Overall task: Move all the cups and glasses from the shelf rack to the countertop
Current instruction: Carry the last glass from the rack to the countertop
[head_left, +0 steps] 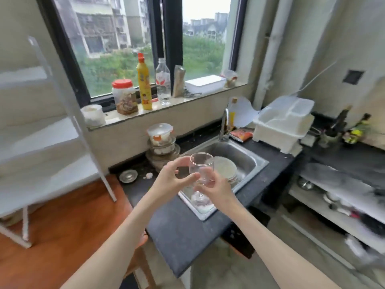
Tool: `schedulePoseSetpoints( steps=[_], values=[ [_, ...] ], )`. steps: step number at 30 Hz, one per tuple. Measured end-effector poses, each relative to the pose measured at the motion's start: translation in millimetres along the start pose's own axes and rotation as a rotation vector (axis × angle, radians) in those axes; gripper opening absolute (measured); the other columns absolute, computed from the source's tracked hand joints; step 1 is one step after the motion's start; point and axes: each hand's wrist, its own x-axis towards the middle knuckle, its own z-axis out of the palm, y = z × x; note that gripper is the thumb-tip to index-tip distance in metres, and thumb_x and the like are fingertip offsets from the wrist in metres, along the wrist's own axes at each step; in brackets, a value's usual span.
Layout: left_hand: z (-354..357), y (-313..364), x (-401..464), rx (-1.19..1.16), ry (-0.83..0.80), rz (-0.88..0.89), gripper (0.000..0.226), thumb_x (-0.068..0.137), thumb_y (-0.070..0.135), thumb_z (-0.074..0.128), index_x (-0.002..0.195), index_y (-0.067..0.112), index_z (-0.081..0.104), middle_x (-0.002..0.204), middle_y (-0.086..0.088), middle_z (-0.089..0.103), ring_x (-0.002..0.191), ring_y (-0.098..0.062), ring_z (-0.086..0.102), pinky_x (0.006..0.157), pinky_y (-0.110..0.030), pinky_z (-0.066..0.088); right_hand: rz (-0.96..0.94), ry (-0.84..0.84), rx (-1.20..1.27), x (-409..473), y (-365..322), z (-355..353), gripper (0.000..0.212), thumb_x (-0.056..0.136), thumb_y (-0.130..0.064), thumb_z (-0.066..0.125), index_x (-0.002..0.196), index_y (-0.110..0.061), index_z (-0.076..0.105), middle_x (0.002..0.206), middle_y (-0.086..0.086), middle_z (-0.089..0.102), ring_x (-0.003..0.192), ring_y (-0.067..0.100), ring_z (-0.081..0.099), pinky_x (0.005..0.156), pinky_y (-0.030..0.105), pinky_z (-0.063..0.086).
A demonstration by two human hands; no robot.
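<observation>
1. Holding a clear stemmed glass (201,167) in mid-air, you have it above the near-left corner of the sink (253,161), upright, with its long axis running from the rim at the top down to the foot.
2. Your right hand (216,189) is curled round the lower bowl and stem, so it carries the weight.
3. Your left hand (171,180) is at the bowl's left side, thumb and fingers curved toward the glass; whether they truly pinch it or only touch is hard to tell.
4. The dark countertop (177,226) lies just below and toward you, along its near edge in front of the sink. That bare strip is closer to your left arm, yet the right hand has the firmer hold.
5. The coming move likely turns on lowering the glass straight down along its axis, foot first, onto the countertop and not over the sink, where plates (226,168) sit.
6. The white shelf rack (48,142) stands on the wooden table (73,226) at your left; no cups show on the tiers in view.
</observation>
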Motion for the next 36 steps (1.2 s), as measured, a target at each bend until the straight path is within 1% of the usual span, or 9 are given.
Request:
schedulePoseSetpoints(
  steps=[2,7,9,11,14,18,22,29,36],
  values=[
    [54,24,21,-0.028,-0.081,0.035,0.045,0.072,0.037,0.072,0.115,0.028,0.059,0.114,0.011,0.064,0.105,0.005,0.055,0.084,-0.014,0.039,0.034,0.047,0.062,-14,14,-58,0.042,0.076,-0.006,0.074,0.111,-0.016,0.054,0.091,-0.004,0.061,0.068,-0.013,0.060,0.066,0.007,0.046],
    [187,96,65,-0.122,-0.338,0.103,0.030,0.081,0.023,0.069,0.108,0.034,0.060,0.108,0.014,0.065,0.093,0.007,0.060,0.083,-0.008,0.043,0.083,0.196,0.093,-58,51,-209,0.040,0.077,-0.014,0.074,0.108,-0.025,0.051,0.099,0.003,0.060,0.084,0.014,0.066,0.077,0.024,0.054],
    [238,124,82,-0.158,-0.431,0.121,0.039,0.080,0.030,0.071,0.116,0.030,0.058,0.114,0.014,0.064,0.103,0.000,0.060,0.094,-0.017,0.044,0.089,0.285,0.066,-77,65,-270,0.037,0.077,-0.012,0.074,0.101,-0.028,0.052,0.097,0.004,0.060,0.088,0.024,0.066,0.082,0.032,0.053],
    [287,149,98,-0.166,-0.486,0.139,0.050,0.078,0.041,0.069,0.125,0.034,0.052,0.123,0.014,0.060,0.116,-0.005,0.054,0.100,-0.026,0.040,0.110,0.383,0.045,-96,78,-328,0.038,0.077,-0.014,0.075,0.100,-0.031,0.050,0.094,-0.001,0.060,0.090,0.021,0.065,0.083,0.031,0.051],
    [353,181,123,-0.078,-0.508,0.187,0.053,0.086,0.041,0.058,0.136,0.032,0.042,0.133,0.012,0.050,0.128,-0.009,0.044,0.108,-0.029,0.033,0.144,0.532,0.037,-126,96,-408,0.040,0.076,-0.021,0.075,0.102,-0.033,0.048,0.097,0.000,0.064,0.089,0.019,0.067,0.085,0.035,0.051],
    [430,222,165,0.284,-0.454,0.514,0.068,0.088,0.057,0.043,0.146,0.034,0.018,0.156,0.004,0.022,0.144,-0.015,0.018,0.117,-0.042,0.018,0.163,0.752,0.071,-163,110,-506,0.044,0.078,-0.015,0.074,0.113,-0.023,0.048,0.107,0.007,0.064,0.075,0.014,0.071,0.084,0.038,0.054],
    [510,263,204,0.492,-0.387,0.740,0.071,0.087,0.064,0.028,0.147,0.039,0.001,0.159,0.010,-0.002,0.147,-0.015,-0.005,0.119,-0.047,0.001,0.209,0.940,0.004,-192,136,-591,0.050,0.076,-0.022,0.075,0.119,-0.022,0.049,0.119,0.009,0.061,0.096,0.021,0.066,0.090,0.039,0.052],
    [665,302,266,0.526,-0.439,0.895,0.073,0.083,0.069,0.016,0.147,0.039,-0.004,0.158,0.008,-0.009,0.145,-0.016,-0.013,0.114,-0.048,-0.009,0.239,1.182,0.006,-214,189,-720,0.046,0.079,-0.017,0.072,0.118,-0.022,0.048,0.119,0.006,0.059,0.095,0.019,0.064,0.087,0.034,0.051],
    [805,344,322,0.548,-0.584,0.934,0.080,0.076,0.071,0.005,0.148,0.037,-0.004,0.159,0.006,-0.009,0.146,-0.018,-0.013,0.116,-0.051,-0.006,0.301,1.335,0.010,-223,240,-837,0.037,0.077,-0.015,0.074,0.103,-0.029,0.050,0.118,0.008,0.060,0.101,0.021,0.063,0.093,0.044,0.052]
  ],
)
